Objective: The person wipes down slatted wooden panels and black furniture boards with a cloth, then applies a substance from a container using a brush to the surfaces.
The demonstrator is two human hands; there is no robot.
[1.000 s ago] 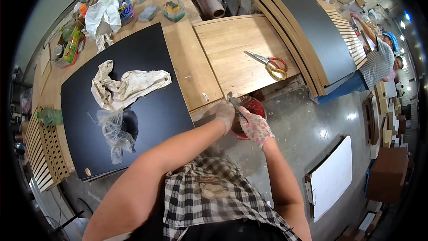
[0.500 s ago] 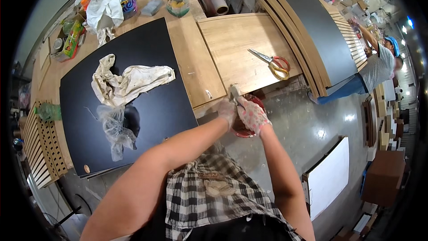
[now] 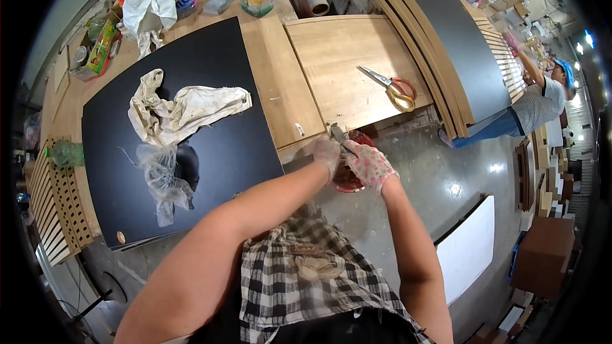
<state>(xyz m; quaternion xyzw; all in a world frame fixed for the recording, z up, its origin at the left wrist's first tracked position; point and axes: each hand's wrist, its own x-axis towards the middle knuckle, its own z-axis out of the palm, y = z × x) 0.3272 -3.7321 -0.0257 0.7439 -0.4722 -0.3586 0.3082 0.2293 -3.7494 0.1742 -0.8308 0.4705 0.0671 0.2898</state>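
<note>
Both of my hands wear thin gloves and meet at the front edge of the wooden bench, above a red bucket. My left hand is closed, pale in its glove; what lies inside its fingers is hidden. Pink dots cover the glove on my right hand, which is closed around a thin dark-handled tool. A small flat grey scraper-like blade shows between the hands, close to the bench edge. Scissors with red and yellow handles lie on the wooden board beyond, touched by neither hand.
At left a black panel carries a crumpled cream cloth and clear plastic film. Stacked dark-topped boards stand at right. Farther right, a person works at slats. A white panel is low on the right.
My right hand has shifted slightly right and away from my left hand, and its thin dark tool shows more. The whole view has moved a little.
</note>
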